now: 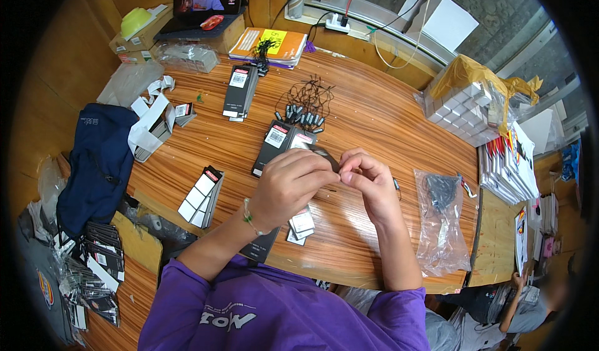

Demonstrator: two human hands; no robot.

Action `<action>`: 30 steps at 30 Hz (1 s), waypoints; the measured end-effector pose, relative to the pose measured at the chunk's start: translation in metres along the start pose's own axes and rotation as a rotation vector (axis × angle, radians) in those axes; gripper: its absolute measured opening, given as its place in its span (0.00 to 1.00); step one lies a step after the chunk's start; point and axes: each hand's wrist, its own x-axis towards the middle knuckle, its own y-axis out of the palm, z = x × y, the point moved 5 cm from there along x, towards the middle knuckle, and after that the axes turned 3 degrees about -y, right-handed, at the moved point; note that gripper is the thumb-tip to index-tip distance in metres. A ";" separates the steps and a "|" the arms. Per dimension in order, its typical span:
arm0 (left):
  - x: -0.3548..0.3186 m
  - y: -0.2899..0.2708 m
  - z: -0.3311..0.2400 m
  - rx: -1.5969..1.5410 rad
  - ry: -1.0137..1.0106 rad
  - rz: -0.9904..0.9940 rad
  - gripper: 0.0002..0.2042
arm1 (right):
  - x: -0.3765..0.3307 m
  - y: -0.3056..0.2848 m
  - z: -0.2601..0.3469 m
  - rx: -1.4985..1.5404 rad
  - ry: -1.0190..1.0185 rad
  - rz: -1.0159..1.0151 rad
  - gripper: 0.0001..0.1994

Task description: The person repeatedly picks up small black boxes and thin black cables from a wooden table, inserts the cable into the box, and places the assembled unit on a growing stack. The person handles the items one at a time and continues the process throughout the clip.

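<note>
**Both hands pinching a small dark tag above the table**

A small dark tag (329, 158) is being held between the two hands, just above the wooden table (374, 120), near its front edge. Only its upper corner is showing; the rest is hidden by the fingers, so its exact shape cannot be told.

The left hand (288, 185) is curling closed, its fingertips pressing together at the tag's left side. The right hand (368, 179) is meeting it from the right, thumb and forefinger pinching at the same spot. Whether a string is also being gripped there cannot be told. A green bead bracelet (249, 217) is sitting on the left wrist.

Directly beyond the hands, a black tag stack (277, 142) with white labels is lying flat. Behind it, a tangle of black strings (306, 104) with small metal ends is spreading over the table. Under the left wrist, a few loose tags (302, 224) are resting. To the right, a clear bag (442, 220) of dark pieces is lying near the table edge. Further left, a fanned stack (201, 196) is sitting at the front edge, and a navy cloth (97, 164) is draping off the left side.
</note>
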 end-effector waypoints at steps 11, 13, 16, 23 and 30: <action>-0.018 0.007 0.016 -0.209 -0.187 0.187 0.07 | -0.001 -0.029 0.035 0.463 -0.366 -0.161 0.05; -0.019 -0.008 0.021 -0.101 -0.234 0.222 0.08 | -0.006 -0.027 0.041 0.415 -0.377 -0.099 0.06; -0.027 -0.049 0.051 0.003 -0.390 0.296 0.13 | -0.014 -0.028 0.046 0.197 -0.367 -0.195 0.08; -0.092 -0.123 0.101 0.037 -0.819 0.542 0.22 | -0.019 -0.036 0.058 0.095 -0.327 -0.208 0.06; -0.110 -0.123 0.110 0.139 -0.729 0.474 0.22 | -0.017 -0.033 0.052 0.107 -0.278 -0.194 0.07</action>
